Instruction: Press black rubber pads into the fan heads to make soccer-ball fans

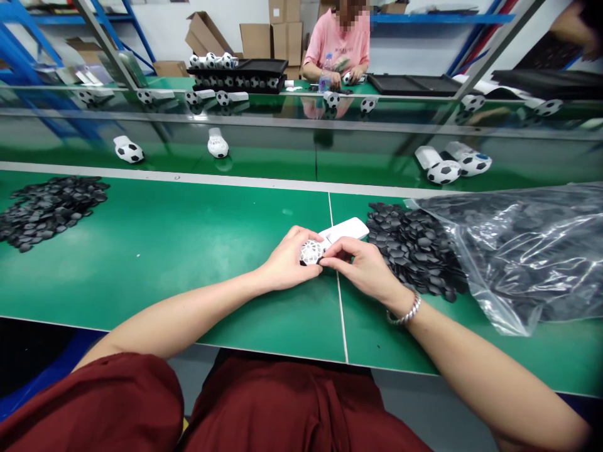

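My left hand (289,258) is closed round the ball end of a white plastic soccer-ball piece (311,252). Its flat white handle (349,230) points up and to the right, over the green table. Black edges show low on the ball, beside my left thumb. At the ball's right side my right hand (360,267) pinches a small black patch (321,260) between thumb and fingertips, against the ball. Just right of that hand lies a heap of loose black patches (414,248).
A clear plastic bag (532,251) of black patches lies at the right. Another patch heap (51,204) is at far left. Beyond the ledge, a belt (273,157) carries several soccer-ball pieces (129,150). Across it, a person in pink (340,47) handles a ball near stacked black trays (238,75).
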### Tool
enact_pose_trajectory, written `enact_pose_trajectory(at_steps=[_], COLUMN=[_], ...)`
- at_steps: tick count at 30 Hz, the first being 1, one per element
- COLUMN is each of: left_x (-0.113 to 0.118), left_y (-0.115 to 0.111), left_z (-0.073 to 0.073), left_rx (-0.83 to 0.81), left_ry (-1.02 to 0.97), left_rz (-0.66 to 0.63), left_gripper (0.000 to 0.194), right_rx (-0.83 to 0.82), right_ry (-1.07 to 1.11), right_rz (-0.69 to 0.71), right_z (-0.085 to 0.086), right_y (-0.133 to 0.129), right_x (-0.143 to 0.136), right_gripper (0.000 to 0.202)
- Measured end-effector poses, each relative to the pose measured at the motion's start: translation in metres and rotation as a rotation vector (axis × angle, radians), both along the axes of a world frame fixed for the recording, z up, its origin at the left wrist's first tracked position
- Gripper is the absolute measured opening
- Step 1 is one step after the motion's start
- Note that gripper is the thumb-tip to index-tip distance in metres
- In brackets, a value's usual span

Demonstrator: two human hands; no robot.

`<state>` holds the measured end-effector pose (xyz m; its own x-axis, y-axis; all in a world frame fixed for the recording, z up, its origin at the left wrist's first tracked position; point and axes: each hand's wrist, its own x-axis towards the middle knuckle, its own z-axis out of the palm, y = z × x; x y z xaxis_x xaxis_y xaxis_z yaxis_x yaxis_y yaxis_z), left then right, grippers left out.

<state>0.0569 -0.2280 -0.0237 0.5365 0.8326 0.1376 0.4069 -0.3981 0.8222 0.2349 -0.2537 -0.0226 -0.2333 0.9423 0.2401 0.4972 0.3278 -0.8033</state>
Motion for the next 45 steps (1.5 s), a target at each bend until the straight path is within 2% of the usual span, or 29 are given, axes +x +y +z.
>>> enact_pose_trajectory(at_steps=[8,13,17,21,25,28,31,34,37,40,45], left_x=[0.002,-0.005,-0.007,0.003,0.019,0.027,0.024,0.005,-0.022,-0.042,-0.048], left_y=[-0.002,0.014,0.057,0.125,0.19,0.225,0.249,0.267,0.283,0.296,0.307], left_z=[-0.004,0.002,0.011,0.016,0.013,0.005,-0.001,0.002,0.011,0.015,0.01], left_rx=[0.019,0.008,0.041,0.101,0.174,0.222,0.27,0.359,0.408,0.427,0.42], left_ry=[-0.04,-0.06,-0.057,-0.036,0.023,0.101,0.208,0.341,0.531,0.733,0.971], left_rz=[0.024,0.025,0.207,0.4,0.507,0.542,0.546,0.545,0.552,0.486,0.37], left_gripper=[0.043,0.043,0.046,0.046,0.048,0.051,0.042,0.036,0.052,0.063,0.048], right_rx=[0.02,0.214,0.385,0.429,0.445,0.46,0.477,0.451,0.407,0.362,0.3], right_ry=[-0.081,-0.292,-0.643,-0.957,-1.045,-1.007,-0.912,-0.846,-0.833,-0.807,-0.744], right_rz=[-0.06,-0.104,-0.228,-0.336,-0.379,-0.354,-0.283,-0.211,-0.148,-0.117,-0.139], right_z=[0.0,0.002,-0.006,-0.019,-0.028,-0.03,-0.028,-0.025,-0.023,-0.023,-0.025], right_y=[0.002,0.007,0.012,0.014,0.015,0.016,0.012,0.005,-0.003,-0.006,-0.006], right_x=[0.0,0.013,0.034,0.047,0.051,0.05,0.047,0.044,0.04,0.039,0.039], right_gripper=[0.026,0.025,0.031,0.039,0.035,0.029,0.023,0.02,0.013,0.007,0.011])
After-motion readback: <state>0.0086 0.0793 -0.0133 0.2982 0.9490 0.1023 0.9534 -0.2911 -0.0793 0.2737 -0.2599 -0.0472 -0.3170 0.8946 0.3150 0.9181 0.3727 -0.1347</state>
